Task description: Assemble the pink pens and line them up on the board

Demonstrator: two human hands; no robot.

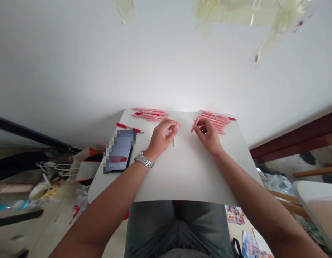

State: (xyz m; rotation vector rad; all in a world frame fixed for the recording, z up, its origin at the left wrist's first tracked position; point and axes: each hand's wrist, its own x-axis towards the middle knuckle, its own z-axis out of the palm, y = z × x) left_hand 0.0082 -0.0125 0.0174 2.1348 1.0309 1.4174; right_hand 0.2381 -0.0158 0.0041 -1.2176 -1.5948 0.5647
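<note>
My right hand (pixel 208 135) pinches a short pink pen piece (pixel 195 124) between thumb and fingers, tilted above the table. My left hand (pixel 163 135) is closed in a pinch, with a small pinkish tip at its fingertips that I cannot make out. Just below those fingers shows a thin white stick (pixel 174 142), like a pen refill; whether it is held or lies on the table is unclear. Pink pens (pixel 149 116) lie in a pile beyond my left hand. Another row of pink pens (pixel 216 121) lies beside my right hand, partly hidden by it.
On the white table (pixel 187 175), a red pen (pixel 129 128) lies at the left above a phone (pixel 119 150), which is blurred out. A wall (pixel 166 64) with tape scraps rises behind the table. Bags and a cup (pixel 40 190) are on the floor at left.
</note>
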